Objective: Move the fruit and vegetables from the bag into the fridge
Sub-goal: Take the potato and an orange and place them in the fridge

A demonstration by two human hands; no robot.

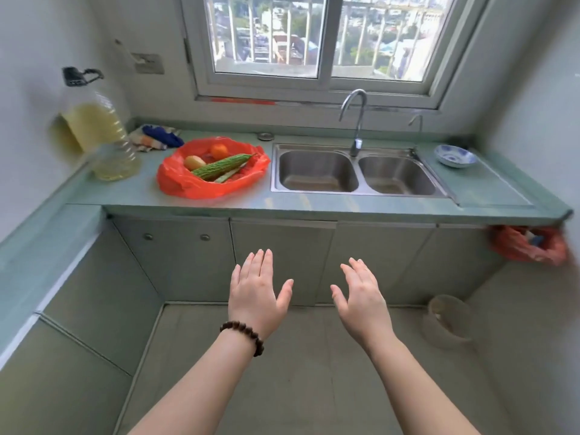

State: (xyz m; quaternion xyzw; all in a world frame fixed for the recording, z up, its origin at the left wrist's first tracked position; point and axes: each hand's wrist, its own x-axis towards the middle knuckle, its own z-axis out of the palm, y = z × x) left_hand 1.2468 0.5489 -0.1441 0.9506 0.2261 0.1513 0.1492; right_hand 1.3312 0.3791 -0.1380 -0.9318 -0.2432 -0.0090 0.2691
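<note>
The red bag (213,171) was laid open on the green counter (219,202), just left of the double sink (357,171). In it were seen a bitter gourd (219,166), an orange (219,151) and a yellowish fruit (194,162) (kind unclear). No writing could be read — even the oil bottle (103,136) was blurred. The left hand (255,299) and right hand (361,299) were held out empty, fingers spread, well short of the bag.
</note>
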